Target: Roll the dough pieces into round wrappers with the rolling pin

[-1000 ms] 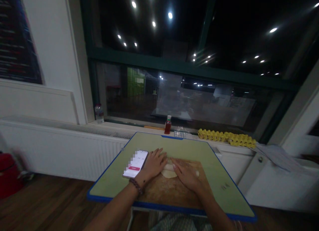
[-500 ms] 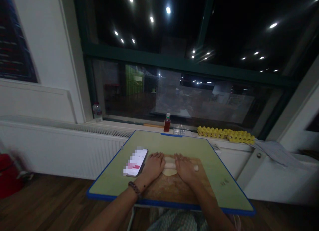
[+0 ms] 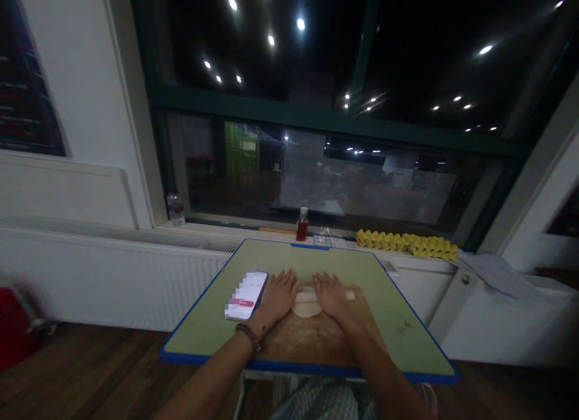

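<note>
A pale wooden rolling pin (image 3: 307, 297) lies crosswise on a flattened round of dough (image 3: 307, 309). Both rest on a brown wooden board (image 3: 316, 341) dusted with what looks like flour. My left hand (image 3: 280, 292) lies flat over the pin's left end, fingers stretched forward; that end is hidden beneath it. Over the right part of the pin my right hand (image 3: 331, 294) is flat too, fingers extended, with the pin's right tip poking out past it. Dough shows between the hands, mostly on the near side of the pin.
A lit phone (image 3: 246, 296) sits left of my left hand on the green, blue-edged table (image 3: 199, 323). On the sill behind stand a bottle of red liquid (image 3: 302, 225), yellow egg trays (image 3: 407, 244) and a clear plastic bottle (image 3: 175, 209). A white radiator (image 3: 113, 281) runs below.
Both hands have slid forward, away from me, and the rolling pin has rolled with them toward the dough's far side. More dough shows on the near side. The view has shifted slightly.
</note>
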Demonstrator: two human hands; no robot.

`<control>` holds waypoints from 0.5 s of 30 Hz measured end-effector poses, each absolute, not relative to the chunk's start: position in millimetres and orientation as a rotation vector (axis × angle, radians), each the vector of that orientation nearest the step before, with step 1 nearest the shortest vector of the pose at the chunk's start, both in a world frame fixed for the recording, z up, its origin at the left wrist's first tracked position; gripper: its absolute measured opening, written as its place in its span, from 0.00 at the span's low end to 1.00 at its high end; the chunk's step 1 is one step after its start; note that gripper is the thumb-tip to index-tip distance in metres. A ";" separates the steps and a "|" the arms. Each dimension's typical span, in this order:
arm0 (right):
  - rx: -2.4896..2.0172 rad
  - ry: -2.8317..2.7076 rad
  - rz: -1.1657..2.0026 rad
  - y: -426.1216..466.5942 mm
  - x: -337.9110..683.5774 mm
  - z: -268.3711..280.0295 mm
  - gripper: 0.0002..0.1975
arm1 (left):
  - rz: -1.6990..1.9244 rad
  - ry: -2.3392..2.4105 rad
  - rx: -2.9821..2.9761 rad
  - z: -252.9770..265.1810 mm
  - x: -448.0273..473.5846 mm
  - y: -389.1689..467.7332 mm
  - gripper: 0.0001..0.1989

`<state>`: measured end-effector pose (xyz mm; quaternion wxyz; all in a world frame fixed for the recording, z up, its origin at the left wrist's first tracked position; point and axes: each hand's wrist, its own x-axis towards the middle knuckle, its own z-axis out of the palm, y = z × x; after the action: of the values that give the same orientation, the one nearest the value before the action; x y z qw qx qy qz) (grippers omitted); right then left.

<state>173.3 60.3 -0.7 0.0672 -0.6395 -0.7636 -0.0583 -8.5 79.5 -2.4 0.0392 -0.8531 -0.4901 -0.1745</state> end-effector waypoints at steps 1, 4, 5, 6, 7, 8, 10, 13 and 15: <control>-1.942 -2.289 -0.180 69.1 171.9 0.3 0.24 | -0.487 -1.546 -2.606 -1.0 -6.9 87.2 0.23; -1.961 -2.263 -0.180 82.7 170.1 -0.4 0.25 | -0.380 -1.583 -2.610 -0.4 -5.1 99.3 0.23; -1.958 -2.262 -0.182 82.1 170.4 -1.3 0.25 | -0.382 -1.570 -2.609 -0.9 -5.3 98.9 0.23; -1.949 -2.267 -0.183 79.2 171.1 -2.2 0.25 | -0.401 -1.549 -2.605 -1.4 -5.7 96.3 0.23; -1.931 -2.278 -0.182 74.5 172.1 -3.1 0.25 | -0.432 -1.524 -2.595 -1.9 -6.3 92.0 0.23; -1.907 -2.291 -0.178 68.5 173.3 -3.8 0.25 | -0.465 -1.491 -2.591 -2.1 -7.1 86.5 0.23; -1.852 -2.297 -0.148 55.2 176.2 -5.6 0.25 | -0.502 -1.414 -2.612 -1.8 -8.9 74.0 0.22; -1.770 -2.250 -0.084 39.3 181.2 -10.2 0.26 | -0.514 -1.335 -2.672 -1.3 -12.3 57.7 0.23; -1.719 -2.231 -0.058 33.9 184.1 -13.8 0.26 | -0.521 -1.331 -2.686 -1.6 -14.3 51.4 0.23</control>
<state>184.1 33.9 -13.8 0.1614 -0.6021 -0.7817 -0.0204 -14.3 51.4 -1.6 0.0493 -0.8817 -0.4370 -0.1712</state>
